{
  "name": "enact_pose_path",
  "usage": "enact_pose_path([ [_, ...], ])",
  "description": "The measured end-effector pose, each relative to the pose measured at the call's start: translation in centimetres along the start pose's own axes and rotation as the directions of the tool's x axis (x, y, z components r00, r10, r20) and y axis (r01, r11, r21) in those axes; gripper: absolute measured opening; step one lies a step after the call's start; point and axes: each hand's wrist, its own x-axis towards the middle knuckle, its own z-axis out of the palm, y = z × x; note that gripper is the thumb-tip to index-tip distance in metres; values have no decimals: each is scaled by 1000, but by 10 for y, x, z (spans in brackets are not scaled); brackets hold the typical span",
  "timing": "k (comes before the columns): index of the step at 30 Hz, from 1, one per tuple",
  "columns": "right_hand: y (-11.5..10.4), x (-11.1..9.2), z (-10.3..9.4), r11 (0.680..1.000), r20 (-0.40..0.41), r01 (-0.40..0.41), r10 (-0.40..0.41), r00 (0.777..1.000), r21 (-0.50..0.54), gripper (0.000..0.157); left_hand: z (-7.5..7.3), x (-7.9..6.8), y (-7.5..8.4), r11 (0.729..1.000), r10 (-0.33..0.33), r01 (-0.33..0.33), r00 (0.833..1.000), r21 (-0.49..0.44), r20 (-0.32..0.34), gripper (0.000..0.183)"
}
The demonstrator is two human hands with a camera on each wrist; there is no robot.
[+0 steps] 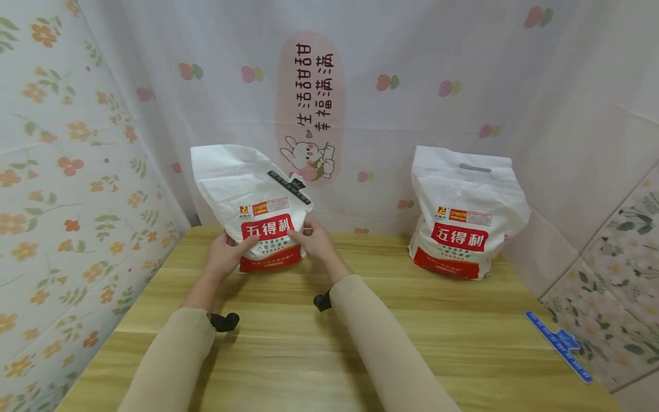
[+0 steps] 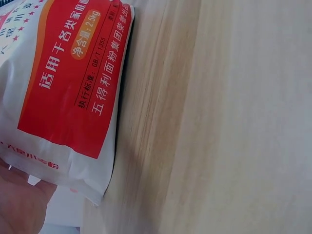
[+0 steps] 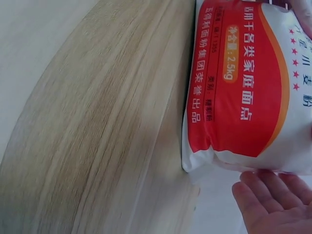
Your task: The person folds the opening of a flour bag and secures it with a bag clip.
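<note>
A white and red bag of flour (image 1: 270,252) stands at the back left of the table, its white top leaning to the left. A black sealing clip (image 1: 289,187) sits slantwise across its upper right side. My left hand (image 1: 225,254) grips the bag's left side, thumb over the printed front and fingers partly hidden behind. On the opposite side my right hand (image 1: 316,243) holds it, with the thumb at the front. The right wrist view shows the right hand's fingers (image 3: 268,187) against the bag's side. In the left wrist view, the bag's lower edge (image 2: 109,161) lies close to the tabletop.
A second flour bag (image 1: 458,229) with a handle slot stands at the back right of the wooden table (image 1: 288,355). Near the right edge lies a blue sealing clip (image 1: 558,346). Printed curtains (image 1: 370,91) hang behind the table and at its sides.
</note>
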Motion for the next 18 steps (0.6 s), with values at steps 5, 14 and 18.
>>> enact_pose_path([
  [5, -2, 2, 3, 1000, -3, 0, 0, 1000, -10, 62, -2, 7, -3, 1000, 22, -22, 1000, -19, 1, 91],
  [14, -3, 8, 7, 999, -14, -40, 40, 999, -16, 64, -4, 14, -1, 999, 12, -12, 1000, -43, -11, 94],
  [18, -2, 13, 9, 998, -16, -54, 54, 998, -14, 64, -4, 15, 0, 999, 2, -2, 1000, -49, -3, 94],
])
